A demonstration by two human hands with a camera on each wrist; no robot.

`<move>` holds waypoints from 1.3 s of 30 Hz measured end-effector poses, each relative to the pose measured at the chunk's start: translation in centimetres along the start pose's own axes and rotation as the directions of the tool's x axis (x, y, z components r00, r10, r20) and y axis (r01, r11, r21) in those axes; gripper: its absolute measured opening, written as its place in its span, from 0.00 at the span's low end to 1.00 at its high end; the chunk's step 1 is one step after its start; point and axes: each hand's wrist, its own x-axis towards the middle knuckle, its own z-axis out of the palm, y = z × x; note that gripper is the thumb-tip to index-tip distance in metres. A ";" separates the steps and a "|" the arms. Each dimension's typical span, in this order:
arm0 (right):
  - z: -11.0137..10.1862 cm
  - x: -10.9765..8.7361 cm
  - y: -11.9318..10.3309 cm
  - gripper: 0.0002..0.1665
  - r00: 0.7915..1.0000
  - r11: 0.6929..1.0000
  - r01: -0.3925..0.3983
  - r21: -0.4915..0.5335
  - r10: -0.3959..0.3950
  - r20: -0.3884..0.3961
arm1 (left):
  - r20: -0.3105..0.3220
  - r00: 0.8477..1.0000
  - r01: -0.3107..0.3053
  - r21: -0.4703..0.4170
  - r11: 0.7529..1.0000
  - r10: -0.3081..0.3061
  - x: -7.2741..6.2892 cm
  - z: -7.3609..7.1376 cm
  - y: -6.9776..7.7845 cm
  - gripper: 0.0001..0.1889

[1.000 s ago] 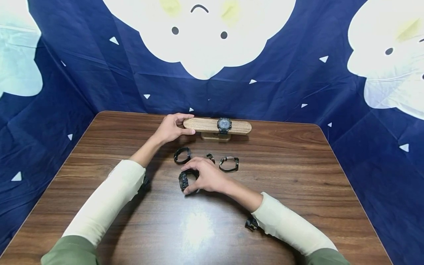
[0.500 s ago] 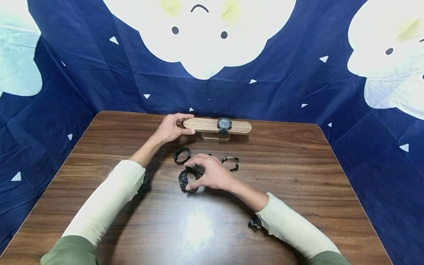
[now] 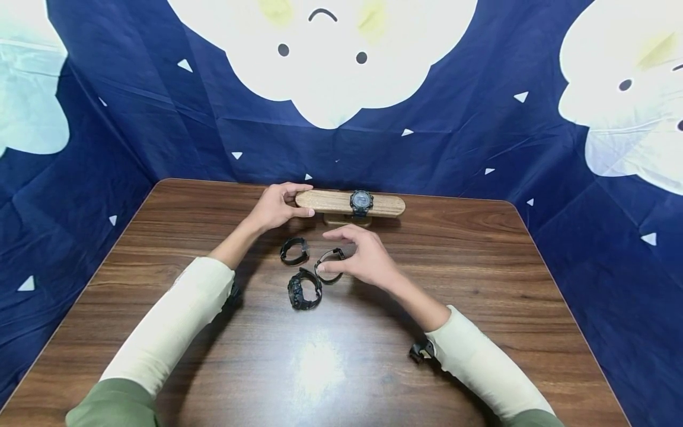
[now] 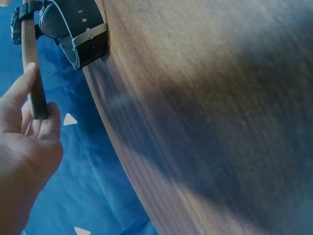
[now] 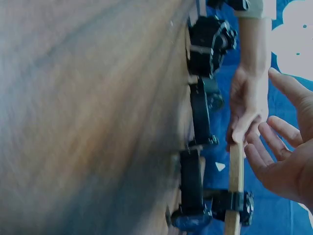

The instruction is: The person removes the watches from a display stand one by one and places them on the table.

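Note:
At the back of the table, my left hand [image 3: 277, 206] pinches the left end of a wooden watch stand [image 3: 331, 200] between thumb and fingers. A black digital watch [image 3: 361, 202] is strapped round its bar. My right hand [image 3: 368, 255] hovers above the loose watches, thumb and fingers spread with nothing between them. Below its thumb lies a slim dark watch [image 3: 333, 280], partly covered. To its left are a black watch [image 3: 284, 255] and, nearer me, a chunky black watch [image 3: 296, 292]. In the right wrist view, the right hand [image 5: 288, 152] is beside the stand's bar [image 5: 236, 169].
The brown wood-grain table [image 3: 453, 267] reaches back to a dark blue cloth [image 3: 453, 160] with white cloud faces. A black wrist device [image 3: 421, 351] sits below the right sleeve. Bright glare marks the table's front middle.
My right hand has let go of the chunky watch, leaving it on the table, and moved up and right over the slim watches. The left hand and stand have stayed put.

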 end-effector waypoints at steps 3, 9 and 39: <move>-0.9 0.2 0.4 0.39 0.998 0.999 0.004 0.037 -0.002 -0.055 | -0.002 1.000 0.001 0.005 1.000 -0.001 0.0 0.0 0.0 0.34; -2.6 0.7 1.0 0.37 0.990 0.994 -0.043 0.099 0.056 -0.130 | 0.000 1.000 0.003 0.008 1.000 -0.003 0.0 0.1 0.0 0.34; -5.3 4.7 5.8 0.52 0.939 0.987 -0.148 0.056 0.158 -0.305 | -0.003 1.000 0.013 0.018 1.000 -0.013 -0.1 0.0 0.1 0.35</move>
